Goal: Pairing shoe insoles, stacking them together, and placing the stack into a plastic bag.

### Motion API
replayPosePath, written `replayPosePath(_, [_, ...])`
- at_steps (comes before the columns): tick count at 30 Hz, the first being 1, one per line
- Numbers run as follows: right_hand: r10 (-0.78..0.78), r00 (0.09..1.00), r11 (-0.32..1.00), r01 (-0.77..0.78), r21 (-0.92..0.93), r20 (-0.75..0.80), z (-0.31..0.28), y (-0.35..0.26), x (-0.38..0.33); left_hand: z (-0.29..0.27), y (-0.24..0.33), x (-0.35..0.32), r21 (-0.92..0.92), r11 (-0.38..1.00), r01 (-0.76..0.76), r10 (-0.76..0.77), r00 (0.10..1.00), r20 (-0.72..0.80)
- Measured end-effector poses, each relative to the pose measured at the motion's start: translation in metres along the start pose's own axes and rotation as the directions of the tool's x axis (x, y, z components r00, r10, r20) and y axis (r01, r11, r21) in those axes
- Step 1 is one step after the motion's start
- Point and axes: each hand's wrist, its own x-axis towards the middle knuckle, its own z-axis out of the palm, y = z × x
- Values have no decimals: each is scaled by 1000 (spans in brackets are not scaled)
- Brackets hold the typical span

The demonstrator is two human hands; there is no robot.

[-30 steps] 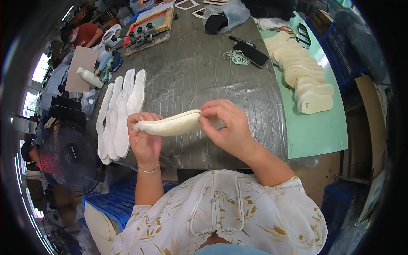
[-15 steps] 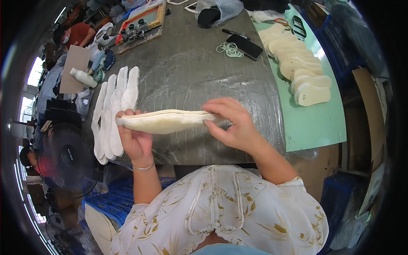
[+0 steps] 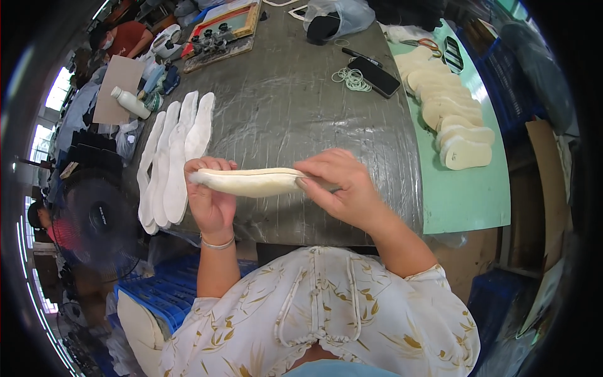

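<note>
Between my two hands, above the near part of the table, is a pair of cream fleecy insoles (image 3: 254,183) laid together and seen edge-on. My left hand (image 3: 212,200) is closed round their left end, fingers behind and thumb side toward me. My right hand (image 3: 339,187) pinches the other end, with the thumb below and the fingers on top. Left of my left hand, several white insoles (image 3: 177,163) lie side by side in overlapping rows. On the right, a long fanned row of cream insoles (image 3: 449,103) rests on a pale green board (image 3: 468,204).
A black phone (image 3: 375,76), a pen (image 3: 362,58) and pale rubber bands (image 3: 352,79) lie toward the table's far right. Red-handled scissors (image 3: 427,44) sit on the green board. A white bottle (image 3: 130,102) stands at far left, a black fan (image 3: 100,217) nearer. Another person (image 3: 125,41) is at back left.
The insoles' left end has come a little to the right with my left hand, and they look shorter and more level. My right hand keeps its pinch. The whole view has shifted slightly.
</note>
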Motion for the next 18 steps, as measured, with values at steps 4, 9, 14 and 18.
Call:
replayPosePath(4, [-32, 999, 999, 32, -10, -21, 6, -4, 5, 3, 0, -1, 5, 1000, -27, 27, 1000, -4])
replayPosePath(9, [26, 999, 999, -27, 36, 21, 2, -6, 5, 4, -2, -2, 55, 998, -37, 33, 997, 73])
replayPosePath(14, [35, 999, 998, -37, 54, 42, 3, -8, 8, 1, -4, -2, 59, 998, -38, 31, 993, 110])
replayPosePath(18, [15, 997, 1000, -17, 26, 77, 7, -18, 14, 8, -9, -2, 190, 980, -59, 16, 975, 223])
